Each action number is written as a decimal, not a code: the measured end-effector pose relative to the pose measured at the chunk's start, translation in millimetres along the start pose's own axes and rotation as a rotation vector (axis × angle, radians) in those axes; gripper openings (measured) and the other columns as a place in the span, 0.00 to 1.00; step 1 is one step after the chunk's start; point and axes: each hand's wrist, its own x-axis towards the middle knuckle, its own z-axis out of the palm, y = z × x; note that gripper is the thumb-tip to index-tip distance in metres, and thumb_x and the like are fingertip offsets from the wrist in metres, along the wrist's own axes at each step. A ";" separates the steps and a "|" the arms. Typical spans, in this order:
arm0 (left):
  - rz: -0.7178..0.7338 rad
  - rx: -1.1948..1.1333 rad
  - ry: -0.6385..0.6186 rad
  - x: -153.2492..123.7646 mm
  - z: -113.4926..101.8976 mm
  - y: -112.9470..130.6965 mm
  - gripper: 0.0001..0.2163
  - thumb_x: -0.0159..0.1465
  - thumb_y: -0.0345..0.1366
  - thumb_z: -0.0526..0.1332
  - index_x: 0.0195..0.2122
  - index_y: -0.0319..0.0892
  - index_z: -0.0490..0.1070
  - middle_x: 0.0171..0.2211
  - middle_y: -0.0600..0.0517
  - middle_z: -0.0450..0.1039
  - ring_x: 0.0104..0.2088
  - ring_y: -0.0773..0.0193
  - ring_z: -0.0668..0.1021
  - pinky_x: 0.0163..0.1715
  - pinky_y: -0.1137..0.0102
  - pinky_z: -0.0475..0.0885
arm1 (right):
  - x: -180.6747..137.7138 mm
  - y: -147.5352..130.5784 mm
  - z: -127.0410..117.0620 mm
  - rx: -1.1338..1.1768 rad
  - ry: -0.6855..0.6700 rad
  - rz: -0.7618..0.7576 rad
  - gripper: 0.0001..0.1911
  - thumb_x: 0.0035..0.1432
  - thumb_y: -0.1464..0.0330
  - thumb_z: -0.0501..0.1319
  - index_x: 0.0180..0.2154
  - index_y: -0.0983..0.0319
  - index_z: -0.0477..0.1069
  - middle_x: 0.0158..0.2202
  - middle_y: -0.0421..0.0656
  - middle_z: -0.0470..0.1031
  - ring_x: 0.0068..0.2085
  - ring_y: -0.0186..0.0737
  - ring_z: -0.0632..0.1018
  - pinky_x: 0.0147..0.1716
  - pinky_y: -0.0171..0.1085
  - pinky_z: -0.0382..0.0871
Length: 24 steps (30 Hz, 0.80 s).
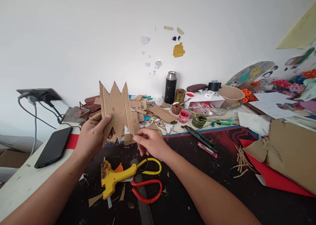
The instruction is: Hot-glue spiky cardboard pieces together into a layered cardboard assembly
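A piece of corrugated cardboard [117,111] cut into points along its top and bottom is held up over the table. My left hand [95,132] grips its left side, thumb on the front and fingers behind. At its lower right point, my right hand [150,142] pinches the tip between thumb and fingers. Below the hands lie a yellow hot glue gun [116,177] and scissors [148,190] with one yellow and one red handle. A metal ruler [144,207] lies under the scissors, and small cardboard scraps [95,200] are scattered around.
Cardboard offcuts [163,113] pile up behind the hands. A black flask [171,88], paint pots [184,116] and a bowl [231,94] stand along the wall. To the right are a utility knife [201,137] and a cardboard sheet [293,152]. A phone [54,147] lies left.
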 end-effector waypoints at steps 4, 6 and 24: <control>-0.002 -0.027 0.038 3.1 -0.8 1.6 0.26 0.52 0.54 0.82 0.41 0.41 0.79 0.24 0.56 0.76 0.16 0.69 0.72 0.13 0.75 0.69 | -0.1 1.4 0.0 -0.011 -0.002 -0.012 0.14 0.69 0.58 0.71 0.37 0.58 0.71 0.21 0.32 0.74 0.18 0.32 0.74 0.15 0.29 0.58; -0.007 -0.051 0.058 5.6 -1.7 2.6 0.27 0.51 0.53 0.82 0.41 0.41 0.79 0.24 0.57 0.75 0.16 0.69 0.71 0.13 0.75 0.69 | -0.8 -0.4 -0.2 -0.017 0.013 -0.024 0.16 0.67 0.55 0.72 0.37 0.58 0.71 0.21 0.32 0.73 0.18 0.33 0.74 0.15 0.30 0.58; -0.119 -0.078 -0.054 -1.8 4.6 -3.7 0.28 0.53 0.55 0.81 0.45 0.41 0.81 0.24 0.54 0.76 0.17 0.65 0.72 0.13 0.73 0.67 | -4.4 -14.8 0.1 0.086 0.192 -0.200 0.31 0.62 0.44 0.71 0.24 0.55 0.59 0.17 0.28 0.54 0.14 0.27 0.59 0.14 0.32 0.52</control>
